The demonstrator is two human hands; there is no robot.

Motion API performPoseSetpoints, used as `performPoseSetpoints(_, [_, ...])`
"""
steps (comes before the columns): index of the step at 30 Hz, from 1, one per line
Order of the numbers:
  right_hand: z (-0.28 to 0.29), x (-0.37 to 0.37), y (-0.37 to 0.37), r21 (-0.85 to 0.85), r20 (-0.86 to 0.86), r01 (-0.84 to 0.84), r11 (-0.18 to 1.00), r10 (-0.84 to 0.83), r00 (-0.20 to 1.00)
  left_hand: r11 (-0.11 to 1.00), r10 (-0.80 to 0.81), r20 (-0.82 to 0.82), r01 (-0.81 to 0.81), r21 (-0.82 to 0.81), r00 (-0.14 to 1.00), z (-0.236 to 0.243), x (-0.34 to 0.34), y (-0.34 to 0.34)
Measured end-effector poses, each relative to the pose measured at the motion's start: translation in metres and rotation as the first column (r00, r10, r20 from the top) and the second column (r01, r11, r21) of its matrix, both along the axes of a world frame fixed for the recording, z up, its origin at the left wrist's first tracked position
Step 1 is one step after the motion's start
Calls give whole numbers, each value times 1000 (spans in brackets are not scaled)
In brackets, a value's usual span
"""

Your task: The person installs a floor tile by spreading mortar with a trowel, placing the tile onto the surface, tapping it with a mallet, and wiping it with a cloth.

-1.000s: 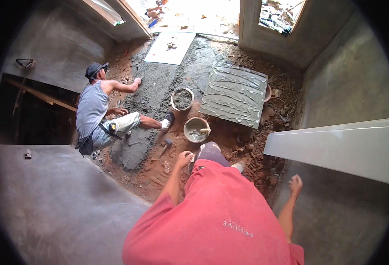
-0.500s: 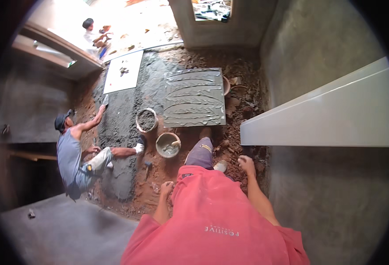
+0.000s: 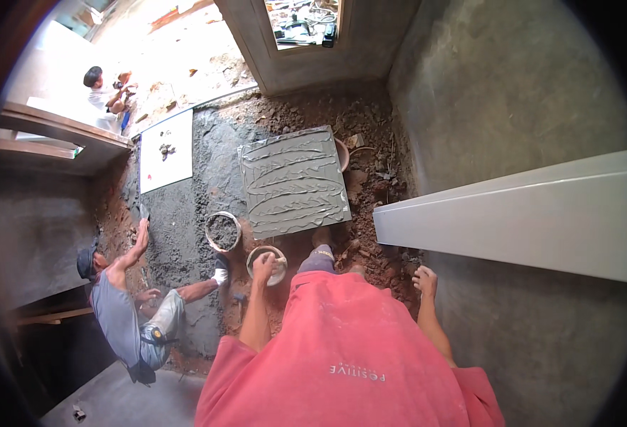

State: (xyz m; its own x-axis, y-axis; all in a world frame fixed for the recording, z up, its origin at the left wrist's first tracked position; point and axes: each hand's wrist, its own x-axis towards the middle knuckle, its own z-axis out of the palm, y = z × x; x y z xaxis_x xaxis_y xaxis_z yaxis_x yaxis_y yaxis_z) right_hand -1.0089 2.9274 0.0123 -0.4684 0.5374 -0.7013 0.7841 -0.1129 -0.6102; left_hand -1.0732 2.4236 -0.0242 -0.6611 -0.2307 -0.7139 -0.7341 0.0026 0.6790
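Nearest: person's red shirt, both forearms coming up from it. Left hand sits on the rim of a small pale bucket on the dirt floor just in front of the feet; fingers curled over the rim, grasping it. Right hand hangs free w/ fingers loosely spread, holding nothing, near the end of a long white panel that runs off to the right. Just past the bucket, 2nd bucket w/ dark mortar. Beside it a square tile lies flat, combed grey adhesive on top. Left: co-worker crouched, arm stretched onto the wet mortar bed. Farther: white tile, another person outside.
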Motion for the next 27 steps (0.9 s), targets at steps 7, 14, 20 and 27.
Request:
performPoseSetpoints(7, [27,-81,-30,36,-139,-72,997,76,987,1000,17,58,-18,16,998,23,-57,-17])
performPoseSetpoints(14, [34,-138,-45,-102,-172,-52,993,34,984,991,132,61,-134,29,989,16,-52,-27])
performPoseSetpoints(20, [-6,-270,-38,-415,-219,244,877,-357,908,888,457,156,-458,-29,876,-4,0,-7])
performPoseSetpoints(27, [-5,-486,93,474,-354,-90,876,283,891,774,629,239,-624,-109,739,-33,-60,89])
